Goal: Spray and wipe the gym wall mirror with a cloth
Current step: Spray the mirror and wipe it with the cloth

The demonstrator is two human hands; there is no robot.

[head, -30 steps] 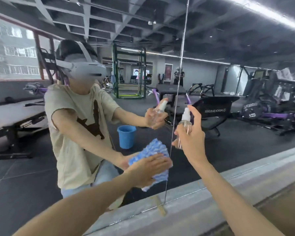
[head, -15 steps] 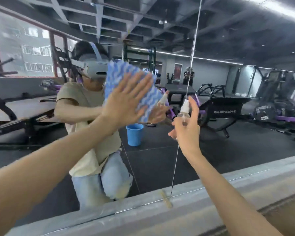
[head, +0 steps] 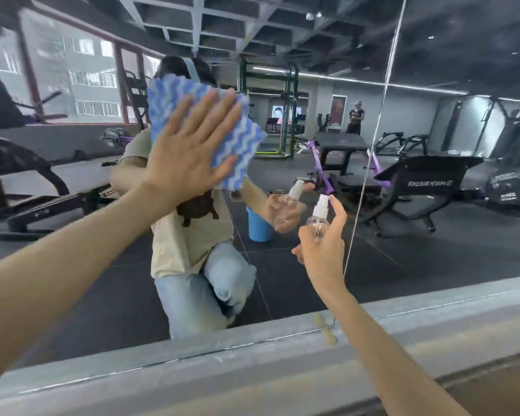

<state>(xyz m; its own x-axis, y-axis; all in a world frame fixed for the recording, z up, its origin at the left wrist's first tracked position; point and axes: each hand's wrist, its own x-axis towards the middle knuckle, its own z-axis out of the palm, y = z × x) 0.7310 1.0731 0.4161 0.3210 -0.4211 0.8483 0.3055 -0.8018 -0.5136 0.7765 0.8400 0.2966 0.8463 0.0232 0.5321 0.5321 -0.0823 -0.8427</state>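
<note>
The wall mirror (head: 433, 241) fills the view, with a vertical seam right of centre. My left hand (head: 189, 151) lies flat with spread fingers on a blue-and-white wavy-striped cloth (head: 240, 136), pressing it against the glass at upper centre. My right hand (head: 321, 247) grips a small clear spray bottle (head: 318, 217) with a white nozzle, lower and to the right, a little off the glass near the seam. My index finger rests by the nozzle top.
A grey concrete ledge (head: 282, 364) runs along the mirror's bottom edge. The reflection shows a kneeling person, a blue bucket (head: 257, 226) on the dark floor, benches, purple-trimmed gym machines and a person standing far back.
My left hand has carried the cloth up the glass from low centre to upper centre, still pressed flat. The right hand with the bottle has stayed near the seam, a little lower.
</note>
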